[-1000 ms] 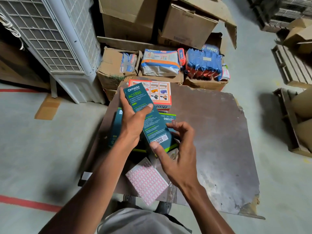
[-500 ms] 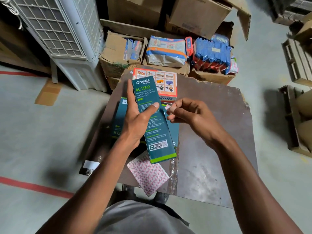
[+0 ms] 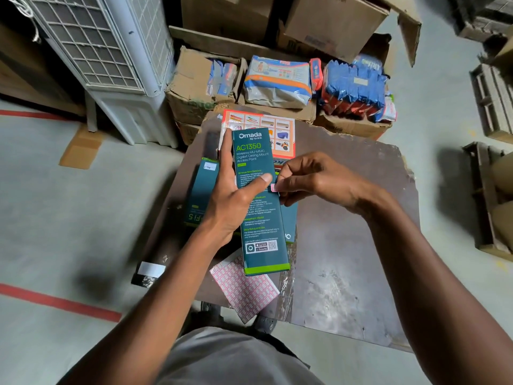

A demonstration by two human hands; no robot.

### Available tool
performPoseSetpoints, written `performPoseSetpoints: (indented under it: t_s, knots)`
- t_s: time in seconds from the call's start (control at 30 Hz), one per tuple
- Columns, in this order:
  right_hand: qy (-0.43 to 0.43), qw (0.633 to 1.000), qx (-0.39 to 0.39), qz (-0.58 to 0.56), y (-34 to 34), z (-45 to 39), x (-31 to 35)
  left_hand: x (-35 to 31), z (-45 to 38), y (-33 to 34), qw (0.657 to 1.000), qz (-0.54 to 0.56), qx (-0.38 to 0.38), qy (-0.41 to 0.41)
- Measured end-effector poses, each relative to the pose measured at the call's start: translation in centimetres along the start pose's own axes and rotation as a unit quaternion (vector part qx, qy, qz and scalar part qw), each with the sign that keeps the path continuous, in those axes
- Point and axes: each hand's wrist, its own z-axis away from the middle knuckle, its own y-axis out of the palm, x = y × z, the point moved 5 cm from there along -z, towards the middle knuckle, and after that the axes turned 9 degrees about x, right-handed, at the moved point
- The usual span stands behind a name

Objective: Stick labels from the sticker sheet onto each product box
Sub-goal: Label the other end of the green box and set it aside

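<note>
Head view. Step in hand, by judgement: applying one label to the teal product box (image 3: 258, 195), raised above the counter (image 3: 347, 245).

Left hand (image 3: 236, 201): grip clenched around the box from its left edge, thumb laid across the printed face, fingers extended up the far side. Box held upright and slightly tilted, long axis running away from the body, clear of the counter.

Right hand (image 3: 313, 182): grip pinched on a small pink-bordered label (image 3: 274, 187), held at the box's right edge just beside the left thumb tip. Contact between label and box not determinable.

Sticker sheet (image 3: 245, 290) flat on the near counter edge, partly under the raised box's lower end. A second teal box (image 3: 201, 193) flat on the counter, behind the left hand; a small white tag visible near its top.

Next move, by judgement: seat the label on the face and press flat.
</note>
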Motion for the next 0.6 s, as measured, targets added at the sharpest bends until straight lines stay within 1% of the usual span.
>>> performPoseSetpoints:
  t_s: [0.4, 0.5, 0.6]
  knots:
    - [0.011, 1.000, -0.002, 0.008, 0.20, -0.50, -0.08, -0.07, 0.14, -0.18, 1.000, -0.010, -0.004, -0.002]
    - [0.011, 1.000, -0.010, 0.003, 0.32, -0.44, -0.35, -0.01, 0.29, -0.12, 1.000, -0.008, 0.007, -0.003]
    - [0.011, 1.000, -0.021, -0.003, 0.46, -0.29, -0.67, -0.02, 0.57, 0.06, 0.999, 0.008, 0.035, -0.004]
